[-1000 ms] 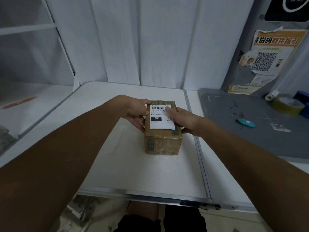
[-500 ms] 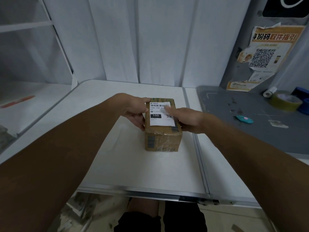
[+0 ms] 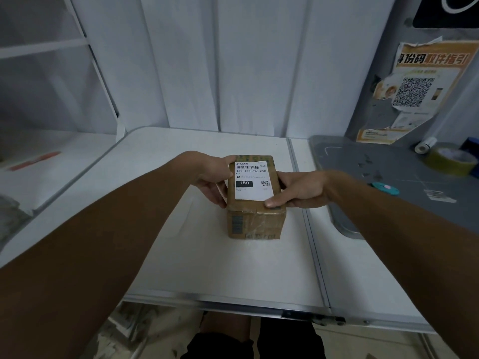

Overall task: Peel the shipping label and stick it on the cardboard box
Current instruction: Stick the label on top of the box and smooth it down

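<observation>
At frame centre, the left hand [image 3: 211, 177] braces the cardboard box [image 3: 255, 216] on the white bench [image 3: 207, 255]. The right hand [image 3: 302, 189] clasps the opposite side, its thumb pressing the shipping label [image 3: 252, 182] flat (apparently sealing the lower right corner).

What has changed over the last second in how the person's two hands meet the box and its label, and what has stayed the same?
The right hand has slid off the top of the label to the box's right side, its thumb now at the label's near right corner, so the whole label shows. The left hand still grips the box's left side. The box stays on the white table, the label stuck on top.
</observation>
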